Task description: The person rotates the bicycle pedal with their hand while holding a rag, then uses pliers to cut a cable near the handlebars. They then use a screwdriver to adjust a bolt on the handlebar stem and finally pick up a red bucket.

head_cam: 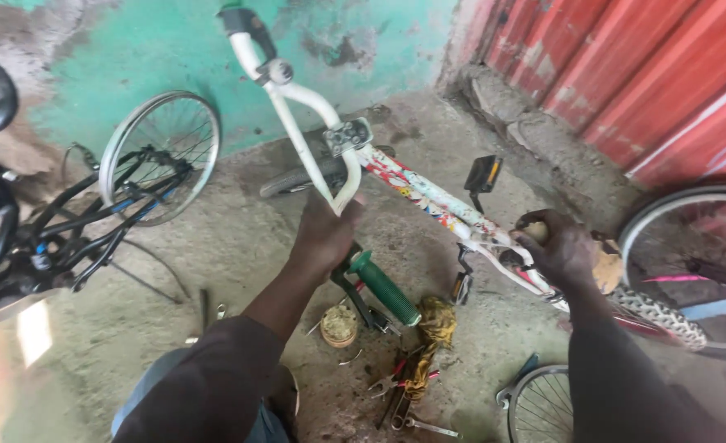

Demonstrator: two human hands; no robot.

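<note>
White handlebar tubing (pixel 297 123) fills our left hand (pixel 323 234), whose fingers are wrapped fully round the bar just above the green grip (pixel 386 289). Our right hand (pixel 561 250) is closed over the seat end of the small bicycle's painted frame (pixel 428 201); we cannot tell exactly what sits under those fingers.

The bicycle lies across the middle of the concrete floor (pixel 232 238), its front tyre (pixel 297 179) toward the green wall (pixel 174 49) and its knobbly rear tyre (pixel 662 316) by our right arm.

Room is tight on the right, where a red corrugated door (pixel 641 74) and another wheel (pixel 691 246) close in. A black bicycle (pixel 68 221) bounds the left edge. Below the grip lie loose tools (pixel 404 394), a yellow rag (pixel 436 320) and a small tin (pixel 339 324), and a spare rim (pixel 539 406) sits at the bottom edge.
</note>
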